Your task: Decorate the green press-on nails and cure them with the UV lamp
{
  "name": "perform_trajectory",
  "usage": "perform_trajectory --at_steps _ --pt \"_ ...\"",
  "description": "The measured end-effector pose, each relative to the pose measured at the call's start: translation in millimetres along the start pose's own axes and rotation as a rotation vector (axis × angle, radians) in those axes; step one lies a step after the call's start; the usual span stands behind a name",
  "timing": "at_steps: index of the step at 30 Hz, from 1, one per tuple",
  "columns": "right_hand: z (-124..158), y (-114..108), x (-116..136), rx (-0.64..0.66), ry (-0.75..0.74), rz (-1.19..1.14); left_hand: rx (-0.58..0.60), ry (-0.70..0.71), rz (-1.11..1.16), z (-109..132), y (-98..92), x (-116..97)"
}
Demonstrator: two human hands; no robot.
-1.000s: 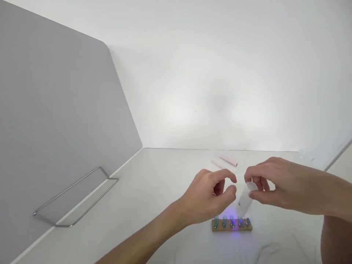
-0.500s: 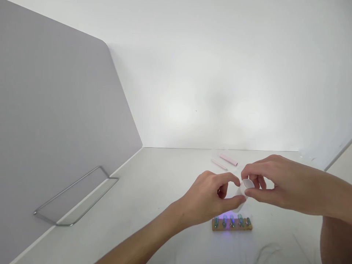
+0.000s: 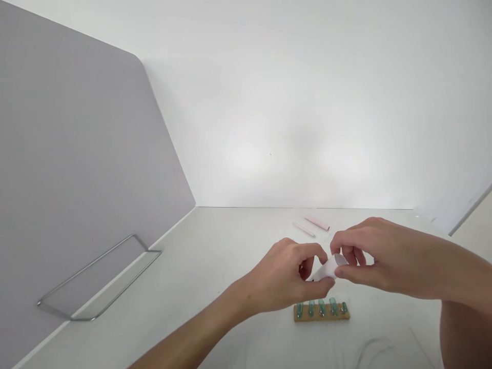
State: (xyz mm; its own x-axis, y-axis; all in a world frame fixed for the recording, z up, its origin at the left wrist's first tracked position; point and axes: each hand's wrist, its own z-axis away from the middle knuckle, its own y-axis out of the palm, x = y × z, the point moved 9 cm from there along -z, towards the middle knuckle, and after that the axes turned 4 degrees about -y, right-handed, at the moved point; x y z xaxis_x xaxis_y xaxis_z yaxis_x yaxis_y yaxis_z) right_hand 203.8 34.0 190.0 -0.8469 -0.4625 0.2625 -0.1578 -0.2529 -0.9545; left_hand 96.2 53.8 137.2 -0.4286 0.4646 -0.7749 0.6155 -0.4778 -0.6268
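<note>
My left hand (image 3: 292, 274) and my right hand (image 3: 374, 253) meet above the white table (image 3: 215, 287), both pinched on a small white tube-shaped device (image 3: 326, 267) held between them. The fingers of each hand curl round one end of it. Just below, on the table, lies a tan strip (image 3: 322, 311) carrying several small green nail-like pieces in a row.
Two thin pink sticks (image 3: 310, 225) lie farther back on the table. A grey divider panel (image 3: 77, 169) stands on the left, with a bent metal wire foot (image 3: 96, 279) at its base. A white wall closes the back.
My left hand closed onto the white device, which tilted from pointing down to lying across both hands. The purple glow on the green pieces has gone.
</note>
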Motion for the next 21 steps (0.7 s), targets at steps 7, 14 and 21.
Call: perform_trajectory --at_steps 7,14,21 --pt "-0.1 0.6 1.6 0.010 0.011 0.006 0.012 0.006 0.026 -2.2 5.9 -1.2" --pt "-0.6 -3.4 4.3 -0.021 0.005 -0.036 0.080 -0.003 0.219 -3.8 3.1 1.1" --pt "1.8 2.0 7.3 0.073 -0.063 -0.057 0.230 0.056 0.459 -13.9 -5.0 8.9"
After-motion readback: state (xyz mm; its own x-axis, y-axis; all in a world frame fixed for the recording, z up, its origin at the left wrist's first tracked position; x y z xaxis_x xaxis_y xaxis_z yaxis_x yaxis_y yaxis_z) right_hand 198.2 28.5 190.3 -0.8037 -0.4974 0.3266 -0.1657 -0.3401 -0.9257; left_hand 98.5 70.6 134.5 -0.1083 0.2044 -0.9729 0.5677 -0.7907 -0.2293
